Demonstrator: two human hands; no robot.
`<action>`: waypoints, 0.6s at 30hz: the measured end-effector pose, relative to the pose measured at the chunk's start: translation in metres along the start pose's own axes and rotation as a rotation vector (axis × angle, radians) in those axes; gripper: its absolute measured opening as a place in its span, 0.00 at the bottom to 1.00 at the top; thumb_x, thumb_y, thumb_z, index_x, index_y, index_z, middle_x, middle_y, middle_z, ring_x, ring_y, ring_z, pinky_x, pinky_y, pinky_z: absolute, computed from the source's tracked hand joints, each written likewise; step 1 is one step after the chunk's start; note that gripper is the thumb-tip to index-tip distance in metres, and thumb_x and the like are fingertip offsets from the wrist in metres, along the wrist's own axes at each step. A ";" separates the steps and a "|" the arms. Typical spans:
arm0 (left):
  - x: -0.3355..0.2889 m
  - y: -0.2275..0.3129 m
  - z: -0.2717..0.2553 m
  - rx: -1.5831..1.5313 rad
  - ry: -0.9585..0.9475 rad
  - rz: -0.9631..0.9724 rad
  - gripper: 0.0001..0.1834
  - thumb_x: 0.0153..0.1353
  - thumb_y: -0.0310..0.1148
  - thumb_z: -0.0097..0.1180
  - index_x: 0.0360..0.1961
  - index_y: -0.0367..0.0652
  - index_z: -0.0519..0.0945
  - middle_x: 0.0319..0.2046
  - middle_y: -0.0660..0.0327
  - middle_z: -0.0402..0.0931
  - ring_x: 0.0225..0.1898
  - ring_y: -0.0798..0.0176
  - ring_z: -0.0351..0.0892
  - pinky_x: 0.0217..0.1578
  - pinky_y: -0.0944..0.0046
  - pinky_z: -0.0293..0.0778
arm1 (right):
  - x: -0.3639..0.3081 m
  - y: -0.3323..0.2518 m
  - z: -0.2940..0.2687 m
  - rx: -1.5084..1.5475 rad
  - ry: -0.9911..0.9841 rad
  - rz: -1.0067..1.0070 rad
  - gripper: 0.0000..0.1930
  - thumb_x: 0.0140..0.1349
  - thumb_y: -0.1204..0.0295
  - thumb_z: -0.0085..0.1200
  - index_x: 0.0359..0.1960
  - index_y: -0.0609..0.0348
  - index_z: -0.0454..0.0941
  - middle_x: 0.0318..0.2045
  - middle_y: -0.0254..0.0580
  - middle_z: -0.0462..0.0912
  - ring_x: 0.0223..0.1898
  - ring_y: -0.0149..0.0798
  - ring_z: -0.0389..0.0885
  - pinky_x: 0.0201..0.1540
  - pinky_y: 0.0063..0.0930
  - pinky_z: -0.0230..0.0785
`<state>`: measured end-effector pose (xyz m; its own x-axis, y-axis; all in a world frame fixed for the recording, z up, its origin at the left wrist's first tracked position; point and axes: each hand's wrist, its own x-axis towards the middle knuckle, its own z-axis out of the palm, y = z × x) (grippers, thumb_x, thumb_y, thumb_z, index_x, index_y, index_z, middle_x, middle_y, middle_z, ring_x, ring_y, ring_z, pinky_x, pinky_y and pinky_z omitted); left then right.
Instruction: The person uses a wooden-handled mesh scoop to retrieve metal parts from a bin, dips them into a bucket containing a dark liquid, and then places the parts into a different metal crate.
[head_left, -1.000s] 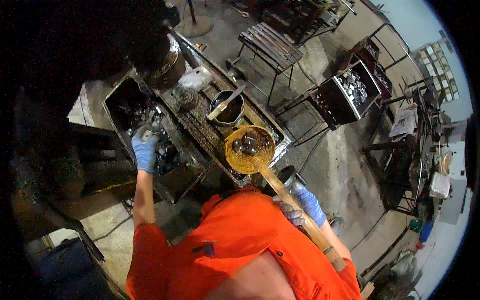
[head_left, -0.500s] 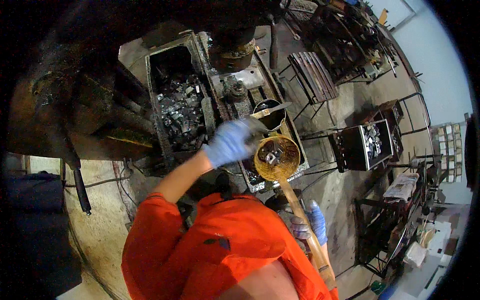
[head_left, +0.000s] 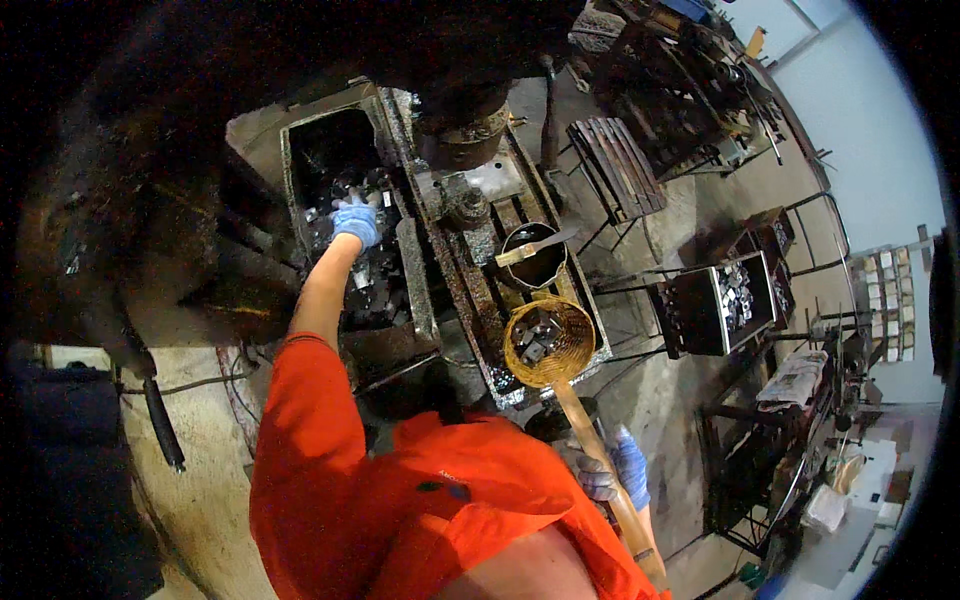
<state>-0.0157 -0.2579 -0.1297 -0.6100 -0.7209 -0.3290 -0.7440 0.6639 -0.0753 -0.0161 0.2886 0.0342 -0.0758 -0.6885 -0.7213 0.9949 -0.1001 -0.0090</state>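
My left hand (head_left: 354,221), in a blue-and-grey glove, reaches into a long metal trough (head_left: 422,285) on the left. Its fingers look spread over a heap of small shiny metal pieces (head_left: 366,270), and their tips partly blend into the pile. My right hand (head_left: 610,472), gloved alike, is closed around the long wooden handle (head_left: 580,412) of a round yellow wicker basket (head_left: 582,365). Several metal pieces (head_left: 536,340) lie inside the basket, which rests over the near end of a metal tray bench (head_left: 497,375).
Just beyond the basket stands a dark bucket (head_left: 540,270) with a wooden-handled knife (head_left: 535,247) across its rim. A machine column (head_left: 465,140) rises behind. To the right are a slatted stool (head_left: 620,165), a box of metal pieces (head_left: 738,295) and a rack (head_left: 770,440).
My left hand has swung left from beside the basket into the trough. My right hand keeps its hold on the handle. The view has shifted slightly.
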 end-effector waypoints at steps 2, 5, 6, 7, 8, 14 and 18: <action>0.008 0.006 -0.013 0.044 -0.075 -0.004 0.43 0.44 0.47 0.60 0.62 0.64 0.55 0.65 0.49 0.43 0.59 0.33 0.53 0.52 0.37 0.61 | 0.001 0.000 0.001 0.038 -0.018 0.028 0.38 0.53 0.45 0.50 0.51 0.70 0.62 0.17 0.34 0.64 0.10 0.24 0.57 0.07 0.16 0.50; 0.016 -0.010 -0.014 0.065 -0.013 0.089 0.39 0.44 0.47 0.59 0.59 0.59 0.62 0.60 0.48 0.55 0.52 0.45 0.67 0.50 0.54 0.68 | 0.004 -0.001 0.005 0.022 0.048 0.049 0.35 0.51 0.45 0.49 0.46 0.69 0.67 0.17 0.35 0.66 0.08 0.25 0.57 0.06 0.19 0.52; 0.013 -0.009 -0.011 0.053 0.021 0.112 0.39 0.43 0.46 0.59 0.60 0.60 0.61 0.59 0.48 0.56 0.52 0.44 0.67 0.50 0.53 0.68 | 0.004 0.000 0.005 0.009 0.061 0.041 0.35 0.51 0.45 0.49 0.45 0.70 0.67 0.17 0.35 0.66 0.08 0.25 0.57 0.06 0.19 0.52; 0.010 -0.010 -0.007 0.040 0.055 0.134 0.39 0.43 0.45 0.59 0.60 0.60 0.60 0.58 0.47 0.58 0.52 0.43 0.66 0.50 0.53 0.68 | 0.004 0.001 0.003 0.030 0.057 0.035 0.35 0.51 0.45 0.49 0.46 0.70 0.67 0.17 0.35 0.66 0.08 0.25 0.57 0.06 0.19 0.52; 0.007 -0.010 -0.005 0.027 0.090 0.155 0.40 0.43 0.44 0.59 0.61 0.60 0.60 0.57 0.47 0.59 0.52 0.42 0.66 0.50 0.52 0.68 | 0.004 0.003 0.000 0.050 0.053 0.029 0.35 0.51 0.45 0.49 0.46 0.69 0.67 0.17 0.35 0.66 0.08 0.25 0.58 0.06 0.19 0.52; 0.021 -0.025 -0.014 0.151 0.060 0.299 0.30 0.49 0.41 0.54 0.57 0.62 0.65 0.58 0.52 0.60 0.52 0.49 0.70 0.48 0.53 0.70 | 0.006 0.004 0.000 0.115 0.039 0.053 0.35 0.51 0.45 0.50 0.47 0.68 0.67 0.17 0.35 0.66 0.08 0.25 0.58 0.07 0.19 0.53; 0.024 -0.027 -0.017 0.079 0.047 0.295 0.25 0.49 0.40 0.53 0.52 0.66 0.71 0.56 0.56 0.64 0.54 0.48 0.67 0.49 0.52 0.68 | 0.008 0.003 0.002 0.089 0.007 0.063 0.37 0.51 0.43 0.50 0.48 0.69 0.65 0.18 0.34 0.65 0.11 0.23 0.57 0.07 0.16 0.50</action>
<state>-0.0151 -0.2969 -0.1194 -0.8097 -0.5019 -0.3043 -0.5105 0.8580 -0.0568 -0.0142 0.2813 0.0293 -0.0121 -0.6903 -0.7234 0.9878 -0.1205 0.0985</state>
